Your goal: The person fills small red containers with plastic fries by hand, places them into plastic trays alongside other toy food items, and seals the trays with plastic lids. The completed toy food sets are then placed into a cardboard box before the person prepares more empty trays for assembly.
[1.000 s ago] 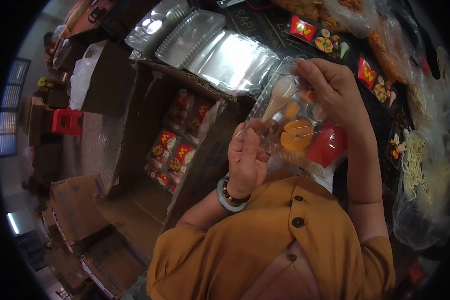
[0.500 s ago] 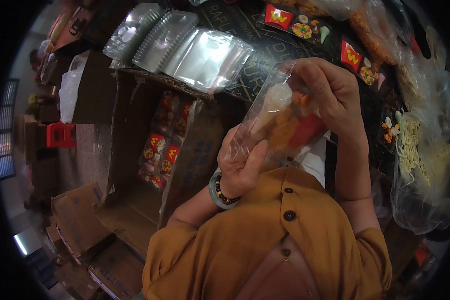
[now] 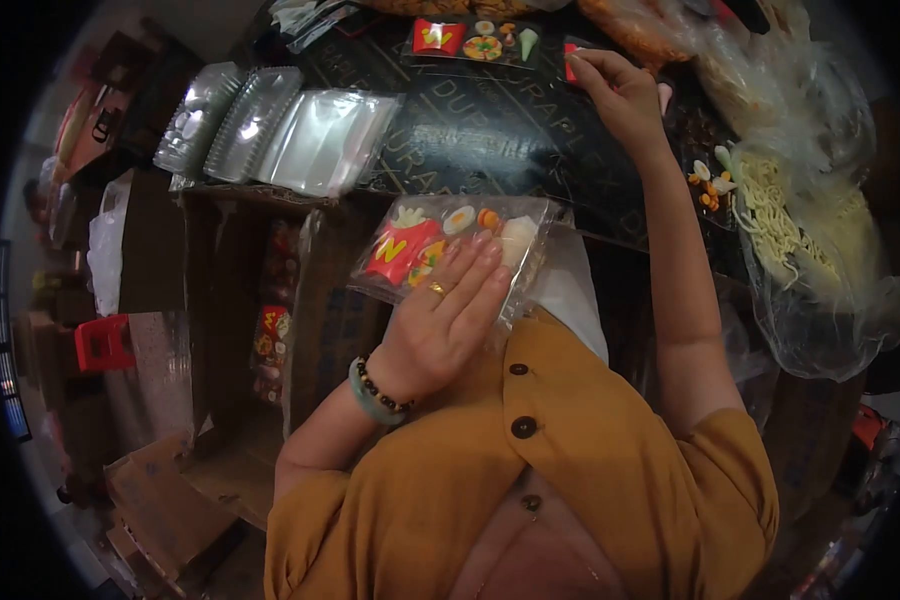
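Note:
My left hand (image 3: 442,325) lies flat, fingers stretched out, on a clear plastic bag (image 3: 375,275) near the table edge. Inside the bag are a red fries box (image 3: 402,247) with a yellow mark, a fried-egg piece (image 3: 458,219), orange pieces and a white cone-shaped piece (image 3: 517,240); my fingers cover part of them. At the far side of the table, my right hand (image 3: 620,92) pinches a small red fries box (image 3: 572,64), mostly hidden by the fingers. A pink piece (image 3: 665,96) shows beside that hand.
Another set of miniature food pieces (image 3: 482,46) lies at the back. Clear plastic trays (image 3: 253,122) and a stack of clear bags (image 3: 325,140) stand left. An open cardboard box (image 3: 232,420) holds filled packs (image 3: 270,335). Noodle-like strands (image 3: 785,235) sit in plastic at right.
The bag has gone from being held in both hands to lying flatter under my left hand, its red box now facing up. My right hand has let go and moved to the table's far side.

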{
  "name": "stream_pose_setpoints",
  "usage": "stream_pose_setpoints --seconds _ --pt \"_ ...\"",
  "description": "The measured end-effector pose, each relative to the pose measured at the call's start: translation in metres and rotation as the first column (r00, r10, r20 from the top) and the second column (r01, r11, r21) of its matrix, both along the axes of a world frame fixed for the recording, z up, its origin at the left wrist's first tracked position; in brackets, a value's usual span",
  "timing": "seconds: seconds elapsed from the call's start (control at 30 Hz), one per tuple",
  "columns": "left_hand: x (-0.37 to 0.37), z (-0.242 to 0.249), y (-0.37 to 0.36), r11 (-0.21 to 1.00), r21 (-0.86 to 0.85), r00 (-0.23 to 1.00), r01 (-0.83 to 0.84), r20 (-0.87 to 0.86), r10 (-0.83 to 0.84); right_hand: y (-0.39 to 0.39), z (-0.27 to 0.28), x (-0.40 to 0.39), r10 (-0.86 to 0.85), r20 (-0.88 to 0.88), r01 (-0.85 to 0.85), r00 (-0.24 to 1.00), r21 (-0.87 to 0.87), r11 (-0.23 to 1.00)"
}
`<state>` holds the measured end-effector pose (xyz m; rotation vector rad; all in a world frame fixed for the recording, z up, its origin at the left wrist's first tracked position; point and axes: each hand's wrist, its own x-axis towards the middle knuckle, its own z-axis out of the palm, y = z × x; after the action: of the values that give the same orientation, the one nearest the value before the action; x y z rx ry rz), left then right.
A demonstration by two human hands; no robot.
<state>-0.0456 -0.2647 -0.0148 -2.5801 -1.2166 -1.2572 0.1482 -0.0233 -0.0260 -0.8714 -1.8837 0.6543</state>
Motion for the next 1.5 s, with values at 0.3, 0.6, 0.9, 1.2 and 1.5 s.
stream_pose_setpoints --seconds 0.3,0.6,0.9,1.2,1.5 --pt "0.023 -0.108 0.015 0.678 -0.665 0.947 0.314 0.165 -0.276 0.134 -0.083 0.067 -0.343 0.809 0.152 0.478 0.309 0.939" --pt "-0.1 -0.024 0.074 0.851 -0.412 0.822 -0.327 0.319 0.471 0.002 -0.028 0.018 -0.102 0.902 0.08 0.42 0.075 0.994" --pt "-0.305 -0.047 0.165 0.246 -0.702 0.406 -0.668 -0.067 0.911 -0.039 -0.023 -0.058 -0.041 0.818 0.032 0.574 0.027 0.999" --pt "-0.3 -0.042 0.161 0.469 -0.444 0.608 -0.763 -0.249 0.754 -0.04 -0.02 -0.014 0.014 0.725 0.055 0.689 -0.072 0.996" --pt "-0.302 -0.034 0.16 0.558 -0.026 0.511 -0.829 -0.438 0.74 -0.058 -0.008 0.038 -0.098 0.527 0.203 0.844 -0.144 0.969"
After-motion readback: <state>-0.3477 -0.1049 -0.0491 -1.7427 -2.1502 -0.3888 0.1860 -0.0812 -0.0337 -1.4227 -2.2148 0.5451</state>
